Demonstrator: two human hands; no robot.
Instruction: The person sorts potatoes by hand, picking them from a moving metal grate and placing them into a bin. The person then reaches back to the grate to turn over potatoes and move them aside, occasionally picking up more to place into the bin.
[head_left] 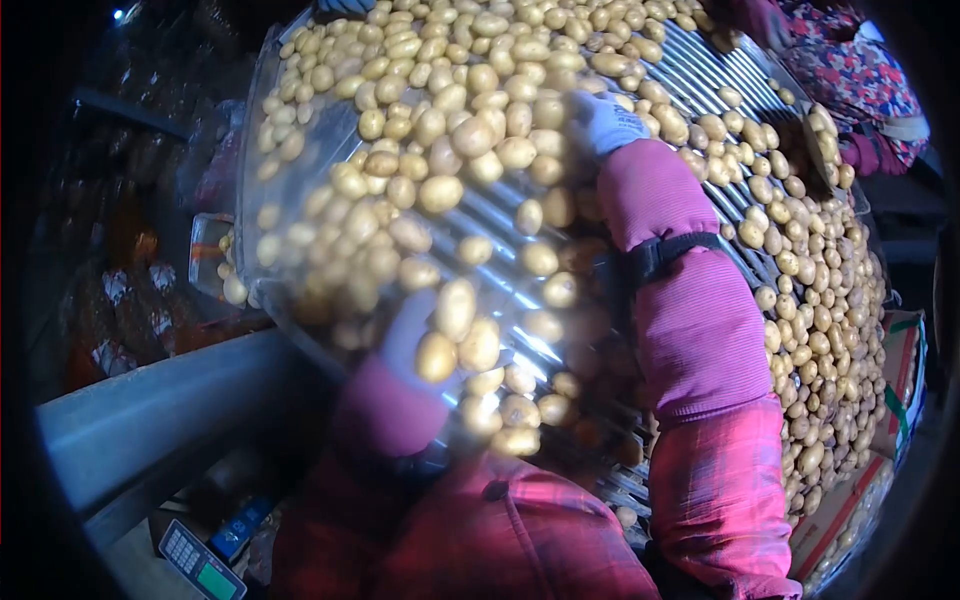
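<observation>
My left hand, in a pale glove and partly smeared, is low on the near side of the roller table. Several potatoes lie against its palm and fingers and overlap it in view. My right hand, also gloved, reaches far forward into the heap of potatoes, its fingers partly hidden by blur and by potatoes. Shiny metal rollers show beneath both hands. Pink ribbed cuffs cover my forearms, and a black strap circles the right one.
Clear side panels edge the table on the left. Many potatoes pile on the right, beside boxes. A person in a patterned sleeve works at the far right. A scale with a green display stands low left, below a metal beam.
</observation>
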